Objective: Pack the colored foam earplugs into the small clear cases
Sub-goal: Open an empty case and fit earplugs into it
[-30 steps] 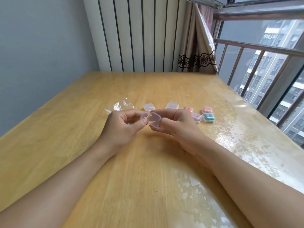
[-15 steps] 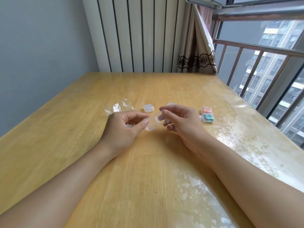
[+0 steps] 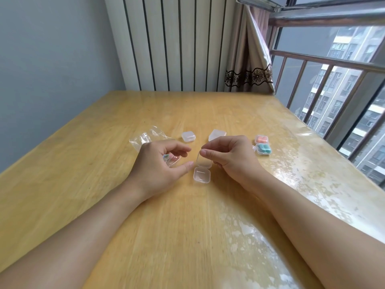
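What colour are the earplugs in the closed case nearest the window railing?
Orange-pink earplugs, seen in the head view; the case just in front of it holds teal ones.

A pale wooden table (image 3: pixel 187 236) with a glossy clear covering fills the corner, its right side catching flat grey daylight. Behind it stands a white ribbed radiator (image 3: pixel 177 42), with a plain blue-grey wall (image 3: pixel 52 59) to the left and a beige curtain (image 3: pixel 250 59) with a dark lace band gathered at the right. Beyond the window's metal railing (image 3: pixel 325 63) rise tall apartment blocks (image 3: pixel 350 65).
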`<state>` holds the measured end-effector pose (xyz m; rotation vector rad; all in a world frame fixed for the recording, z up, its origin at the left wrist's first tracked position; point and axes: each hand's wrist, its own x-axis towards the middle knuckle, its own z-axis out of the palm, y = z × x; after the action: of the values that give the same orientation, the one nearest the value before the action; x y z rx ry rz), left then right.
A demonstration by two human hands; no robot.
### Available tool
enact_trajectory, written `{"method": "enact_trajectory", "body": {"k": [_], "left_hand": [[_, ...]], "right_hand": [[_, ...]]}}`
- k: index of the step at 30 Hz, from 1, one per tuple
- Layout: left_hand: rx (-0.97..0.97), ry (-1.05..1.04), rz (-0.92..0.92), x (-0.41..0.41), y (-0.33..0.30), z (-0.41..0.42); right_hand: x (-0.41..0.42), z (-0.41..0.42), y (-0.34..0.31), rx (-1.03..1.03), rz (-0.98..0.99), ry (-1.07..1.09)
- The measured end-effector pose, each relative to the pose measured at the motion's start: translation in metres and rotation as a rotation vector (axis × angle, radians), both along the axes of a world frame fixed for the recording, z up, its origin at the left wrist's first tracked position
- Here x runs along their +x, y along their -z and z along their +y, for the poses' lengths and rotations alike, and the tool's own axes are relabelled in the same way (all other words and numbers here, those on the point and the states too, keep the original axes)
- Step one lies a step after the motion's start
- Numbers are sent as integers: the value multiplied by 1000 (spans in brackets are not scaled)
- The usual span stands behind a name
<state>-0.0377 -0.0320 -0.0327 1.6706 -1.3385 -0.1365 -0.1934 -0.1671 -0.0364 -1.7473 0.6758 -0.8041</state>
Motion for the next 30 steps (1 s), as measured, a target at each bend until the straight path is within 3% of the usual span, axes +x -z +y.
{"method": "enact_trajectory", "body": {"k": [3,6,14,20,30], "left_hand": [[-18,-103,-81,10,-3,0],[126,-175,-119,20,-4,1],[417,-254,-228,22,-1,2],[311,-191,-219,25,6,-3],[211,-138,-100,22,8,-7]], "right_hand": [[0,0,-1,11,0,16],[1,0,-1,-31,-6,58],[2,14,-4,-399,50,6],[6,21,0,-655,238,-41],[8,22,-1,-741,362,-26]]}}
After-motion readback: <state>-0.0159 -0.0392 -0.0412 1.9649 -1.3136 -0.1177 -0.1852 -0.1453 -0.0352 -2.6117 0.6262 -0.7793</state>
